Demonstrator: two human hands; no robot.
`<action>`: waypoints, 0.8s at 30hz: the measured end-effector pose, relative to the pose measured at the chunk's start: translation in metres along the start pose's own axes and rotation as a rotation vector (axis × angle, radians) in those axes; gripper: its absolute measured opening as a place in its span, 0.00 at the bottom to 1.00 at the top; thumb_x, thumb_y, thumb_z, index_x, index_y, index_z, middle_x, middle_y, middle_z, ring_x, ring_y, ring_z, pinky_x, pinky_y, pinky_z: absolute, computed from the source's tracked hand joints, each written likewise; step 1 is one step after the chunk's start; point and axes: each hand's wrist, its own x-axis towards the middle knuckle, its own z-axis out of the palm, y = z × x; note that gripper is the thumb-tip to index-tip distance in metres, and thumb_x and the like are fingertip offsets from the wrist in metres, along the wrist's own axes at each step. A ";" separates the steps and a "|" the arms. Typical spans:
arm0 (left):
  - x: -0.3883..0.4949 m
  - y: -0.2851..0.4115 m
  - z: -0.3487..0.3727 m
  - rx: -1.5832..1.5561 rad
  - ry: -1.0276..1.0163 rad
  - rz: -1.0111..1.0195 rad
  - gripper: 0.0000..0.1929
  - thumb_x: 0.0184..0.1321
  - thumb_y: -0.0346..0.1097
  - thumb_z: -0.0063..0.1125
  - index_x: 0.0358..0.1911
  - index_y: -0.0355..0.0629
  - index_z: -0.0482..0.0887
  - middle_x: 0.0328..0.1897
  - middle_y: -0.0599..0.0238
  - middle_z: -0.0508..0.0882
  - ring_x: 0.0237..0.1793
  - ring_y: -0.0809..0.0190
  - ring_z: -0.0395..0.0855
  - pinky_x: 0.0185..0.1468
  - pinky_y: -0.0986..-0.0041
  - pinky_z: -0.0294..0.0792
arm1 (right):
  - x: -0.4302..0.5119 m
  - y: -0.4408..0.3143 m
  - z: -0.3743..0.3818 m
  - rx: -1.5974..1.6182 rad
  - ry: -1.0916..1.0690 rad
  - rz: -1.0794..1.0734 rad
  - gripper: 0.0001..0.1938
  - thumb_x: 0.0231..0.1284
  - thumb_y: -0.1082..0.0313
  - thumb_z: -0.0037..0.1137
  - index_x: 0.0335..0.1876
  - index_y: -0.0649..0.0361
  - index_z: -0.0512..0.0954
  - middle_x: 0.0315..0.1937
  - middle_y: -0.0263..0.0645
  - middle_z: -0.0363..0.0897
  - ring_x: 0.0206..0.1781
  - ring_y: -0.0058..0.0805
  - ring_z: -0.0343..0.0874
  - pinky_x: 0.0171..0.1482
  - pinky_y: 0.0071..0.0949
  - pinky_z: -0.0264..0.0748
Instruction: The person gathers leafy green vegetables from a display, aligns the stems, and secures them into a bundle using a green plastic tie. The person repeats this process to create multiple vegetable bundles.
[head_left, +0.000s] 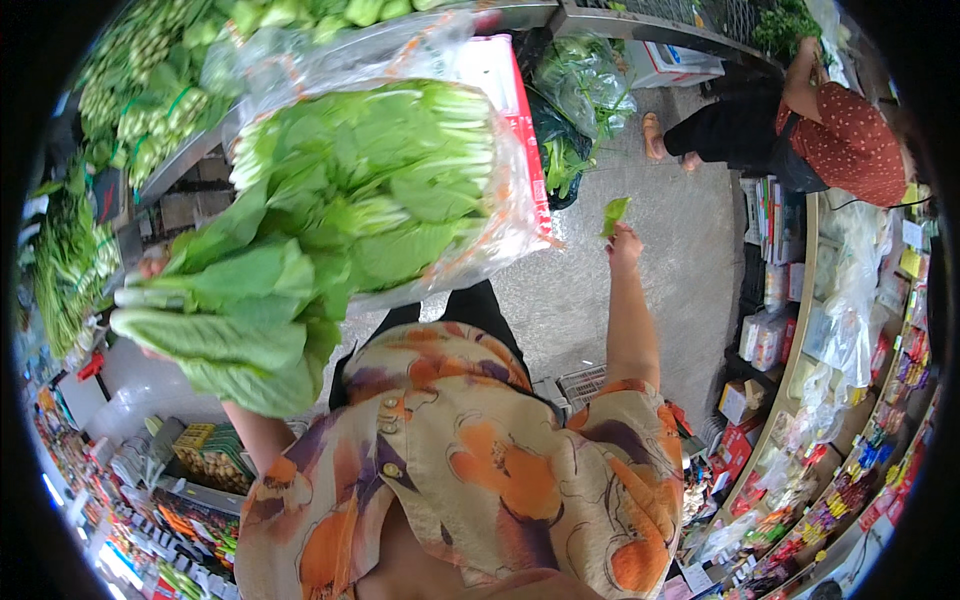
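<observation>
A bunch of leafy greens (232, 330) with pale stalks is gripped in my left hand (154, 267), which is mostly hidden behind the leaves. Beside it, more leafy greens (375, 157) lie packed in a box lined with clear plastic (499, 202); orange marks run along the plastic. The box's red and white side (529, 142) shows on the right. Out to the right, my right hand (624, 245) pinches a small torn green leaf (616, 214) above the floor.
Bundled green vegetables (161, 105) fill a metal-edged stand at the upper left. A dark plastic bag (562, 172) holding greens sits on the floor (675, 247). At the upper right, another person (840, 142) handles leafy herbs (784, 26). Packed goods shelves (847, 315) line the right side.
</observation>
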 end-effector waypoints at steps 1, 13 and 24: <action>-0.002 -0.007 -0.001 0.015 0.006 -0.014 0.43 0.51 0.65 0.63 0.62 0.39 0.66 0.56 0.61 0.71 0.63 0.56 0.67 0.72 0.58 0.57 | 0.011 0.014 0.006 -0.056 0.034 0.020 0.05 0.63 0.63 0.63 0.38 0.51 0.79 0.25 0.27 0.77 0.25 0.19 0.73 0.24 0.25 0.67; -0.057 -0.022 -0.032 0.238 0.187 -0.087 0.42 0.51 0.63 0.64 0.61 0.39 0.67 0.54 0.61 0.72 0.59 0.57 0.69 0.70 0.60 0.60 | 0.140 0.046 0.119 -0.584 0.169 -0.197 0.08 0.55 0.61 0.67 0.36 0.56 0.86 0.34 0.40 0.88 0.38 0.35 0.87 0.45 0.35 0.80; -0.106 -0.002 -0.053 0.461 0.394 -0.119 0.40 0.50 0.62 0.65 0.59 0.39 0.69 0.53 0.61 0.73 0.56 0.58 0.70 0.67 0.62 0.62 | 0.288 -0.058 0.170 -0.939 0.143 -0.448 0.16 0.65 0.53 0.53 0.49 0.51 0.86 0.45 0.49 0.86 0.51 0.48 0.85 0.52 0.44 0.79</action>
